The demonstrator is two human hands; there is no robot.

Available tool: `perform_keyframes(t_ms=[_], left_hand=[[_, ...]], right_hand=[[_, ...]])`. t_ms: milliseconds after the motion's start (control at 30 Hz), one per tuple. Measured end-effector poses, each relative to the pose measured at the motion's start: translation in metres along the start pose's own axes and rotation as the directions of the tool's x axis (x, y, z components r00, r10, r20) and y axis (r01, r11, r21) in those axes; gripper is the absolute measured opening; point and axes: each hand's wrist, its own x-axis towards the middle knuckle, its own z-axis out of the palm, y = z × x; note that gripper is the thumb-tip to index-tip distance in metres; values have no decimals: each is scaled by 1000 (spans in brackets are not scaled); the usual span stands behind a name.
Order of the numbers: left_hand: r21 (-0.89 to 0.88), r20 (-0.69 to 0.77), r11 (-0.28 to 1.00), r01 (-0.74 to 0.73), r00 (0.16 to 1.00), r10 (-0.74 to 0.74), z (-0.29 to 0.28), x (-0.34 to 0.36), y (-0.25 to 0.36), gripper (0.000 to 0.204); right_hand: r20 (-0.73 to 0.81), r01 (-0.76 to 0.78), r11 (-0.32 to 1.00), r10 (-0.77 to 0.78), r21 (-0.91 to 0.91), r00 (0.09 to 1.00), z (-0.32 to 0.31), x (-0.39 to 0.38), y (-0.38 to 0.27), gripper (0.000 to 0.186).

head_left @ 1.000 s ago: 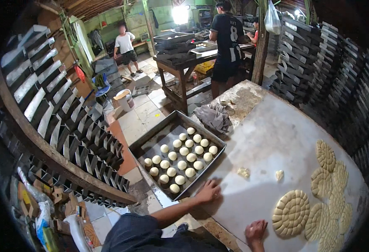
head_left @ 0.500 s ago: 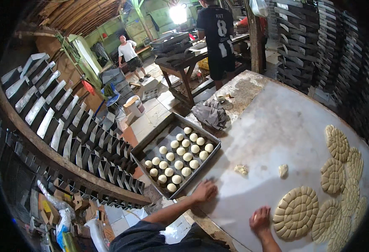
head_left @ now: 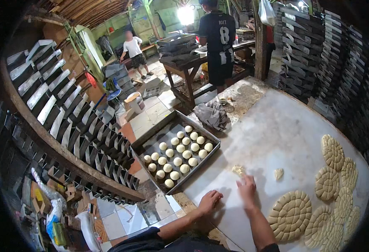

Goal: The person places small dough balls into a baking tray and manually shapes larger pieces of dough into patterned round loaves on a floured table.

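Observation:
My right hand (head_left: 247, 189) reaches forward over the pale table, fingers stretched out and a little smeared by motion. Its fingertips are at a small lump of dough (head_left: 238, 169), apparently touching it. My left hand (head_left: 209, 202) rests near the table's front edge, to the left, with its fingers loosely curved and apart; I see nothing in it, though its palm is hidden. Another small dough lump (head_left: 279, 174) lies further right. Beside my right forearm is a large round of dough (head_left: 290, 215), scored into segments. A metal tray (head_left: 196, 169) with several dough balls stands left of the table.
More scored dough rounds (head_left: 327, 183) crowd the table's right side. A grey cloth (head_left: 211, 115) lies at the far left corner. Stacked metal trays (head_left: 41, 122) rise on the left, more (head_left: 300, 50) at the back right. Two people (head_left: 216, 46) stand further back.
My right hand has moved forward and left, from beside the large round to the dough lump. My left hand has drawn slightly nearer to me. The view has shifted a little.

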Motion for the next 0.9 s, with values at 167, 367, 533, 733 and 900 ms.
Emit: perform_keyframes(t_ms=[167,367,533,733,900], left_hand=[[-282,54,902,326,944,-325,-8,22,15,30],[-499,-172,833,238,915,-365,-18,17,6,48],[-696,347,572,434,901,-261,-33,16,67,47],[-596,429,680,427,885,-179,-24,23,91,34],[-558,132,827,64,991,12,-4,23,102,24]], right_hand=[[67,100,981,-90,-165,994,28,58,14,33],[267,76,989,-108,126,958,-8,10,-45,16],[410,191,951,-280,244,868,-50,-34,-82,12],[365,-422,719,247,553,898,-80,-70,-37,6],[429,-553,625,357,551,830,-76,-104,-43,32]])
